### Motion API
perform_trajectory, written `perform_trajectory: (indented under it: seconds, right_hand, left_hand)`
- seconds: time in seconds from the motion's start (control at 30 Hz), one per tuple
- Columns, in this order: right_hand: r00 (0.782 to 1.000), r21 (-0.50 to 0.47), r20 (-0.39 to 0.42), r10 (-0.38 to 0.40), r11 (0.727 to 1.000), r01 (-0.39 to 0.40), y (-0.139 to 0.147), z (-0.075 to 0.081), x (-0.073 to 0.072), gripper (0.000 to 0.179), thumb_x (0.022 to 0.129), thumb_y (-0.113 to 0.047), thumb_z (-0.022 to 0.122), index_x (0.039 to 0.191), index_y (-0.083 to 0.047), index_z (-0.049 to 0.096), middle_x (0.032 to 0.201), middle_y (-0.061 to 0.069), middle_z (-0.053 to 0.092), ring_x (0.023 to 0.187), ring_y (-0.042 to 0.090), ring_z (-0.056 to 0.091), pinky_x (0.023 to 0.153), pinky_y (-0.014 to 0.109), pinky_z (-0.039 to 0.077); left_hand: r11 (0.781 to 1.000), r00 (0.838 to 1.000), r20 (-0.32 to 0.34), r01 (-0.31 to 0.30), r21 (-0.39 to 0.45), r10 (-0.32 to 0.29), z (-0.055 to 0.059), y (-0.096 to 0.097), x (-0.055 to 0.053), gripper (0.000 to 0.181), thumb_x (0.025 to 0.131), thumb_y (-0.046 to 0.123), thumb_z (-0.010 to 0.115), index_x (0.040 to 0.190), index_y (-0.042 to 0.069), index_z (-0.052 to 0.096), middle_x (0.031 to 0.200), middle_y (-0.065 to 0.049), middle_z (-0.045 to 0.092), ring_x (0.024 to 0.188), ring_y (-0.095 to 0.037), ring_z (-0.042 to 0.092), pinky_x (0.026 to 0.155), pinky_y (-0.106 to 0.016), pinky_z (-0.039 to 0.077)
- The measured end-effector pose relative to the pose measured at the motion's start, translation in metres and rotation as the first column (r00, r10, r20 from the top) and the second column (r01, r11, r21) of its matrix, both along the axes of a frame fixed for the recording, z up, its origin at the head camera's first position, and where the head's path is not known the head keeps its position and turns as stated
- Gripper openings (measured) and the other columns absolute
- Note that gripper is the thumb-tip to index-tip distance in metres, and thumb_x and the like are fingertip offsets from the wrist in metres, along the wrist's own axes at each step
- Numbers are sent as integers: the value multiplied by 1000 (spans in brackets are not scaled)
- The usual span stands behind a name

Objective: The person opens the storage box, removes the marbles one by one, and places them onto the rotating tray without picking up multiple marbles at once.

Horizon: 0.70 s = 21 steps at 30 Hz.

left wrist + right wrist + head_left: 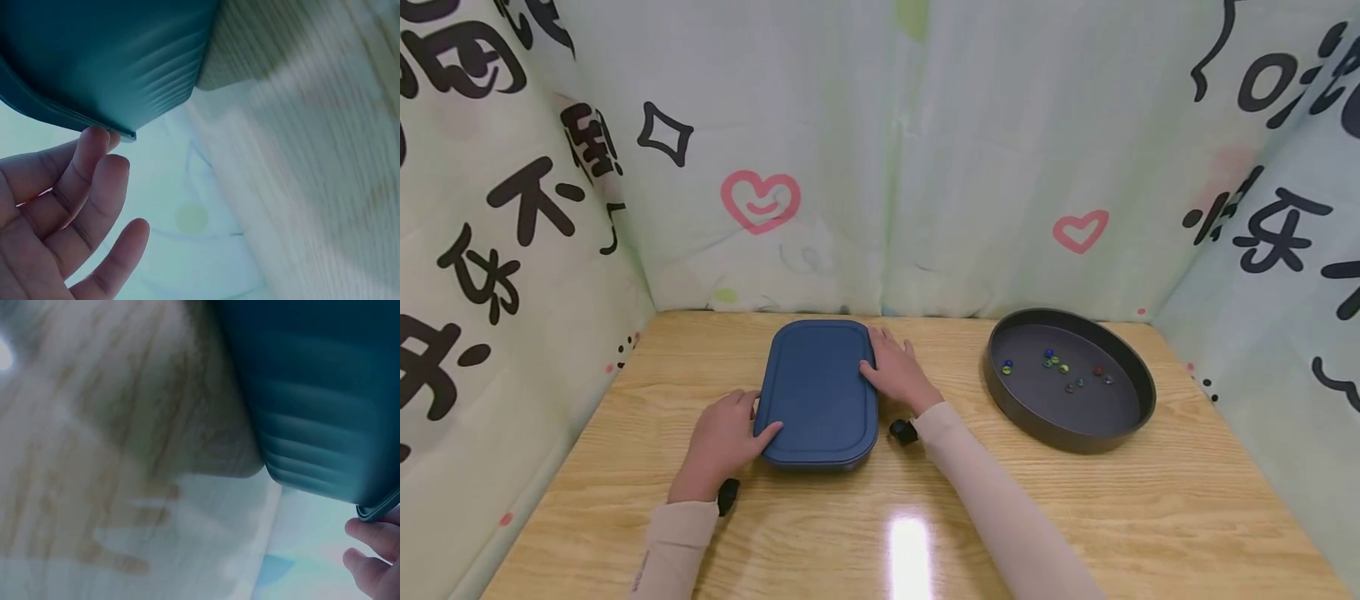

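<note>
A dark blue rectangular lidded box stands on the wooden table, its lid on top. My left hand pinches the lid's left edge near the front corner, thumb on top. In the left wrist view, fingertips of the left hand reach under the rim above the box's ribbed side. At the far right corner, my right hand grips the lid's edge. The right wrist view catches fingers at the rim. The inside of the box is hidden by its lid.
To the right stands a round dark grey pan with several small glass marbles scattered in it. Printed curtains hang behind and at both sides of the wooden table. Light glares off its front part.
</note>
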State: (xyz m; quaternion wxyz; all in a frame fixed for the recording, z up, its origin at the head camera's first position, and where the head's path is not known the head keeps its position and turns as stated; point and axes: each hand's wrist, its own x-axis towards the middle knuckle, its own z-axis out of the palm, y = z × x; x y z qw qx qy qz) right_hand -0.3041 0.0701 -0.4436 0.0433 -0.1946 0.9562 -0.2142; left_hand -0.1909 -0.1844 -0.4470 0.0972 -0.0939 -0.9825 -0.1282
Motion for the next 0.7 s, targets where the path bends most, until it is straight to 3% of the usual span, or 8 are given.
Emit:
perform_trajectory:
  seconds: [0.43, 0.7]
  right_hand:
    - [1000, -3, 4, -17, 1000, 17, 20, -4, -4, 66, 96, -34, 42, 151, -5, 18, 156, 12, 24, 146, 28, 17, 116, 58, 10]
    - [1000, -15, 12, -29, 999, 29, 37, -3, -1, 66, 97, -33, 43, 151, -5, 17, 155, 15, 24, 146, 30, 15, 116, 59, 8]
  left_hand:
    - [1000, 999, -45, 19, -3, -19, -1, 20, 1, 60, 82, 42, 68, 118, -5, 60, 86, -11, 61, 74, -22, 59, 71, -39, 52]
    - [999, 998, -47, 38, -29, -40, 0, 35, -1, 63, 82, 44, 67, 120, -6, 59, 108, -19, 65, 99, -33, 62, 85, -46, 51]
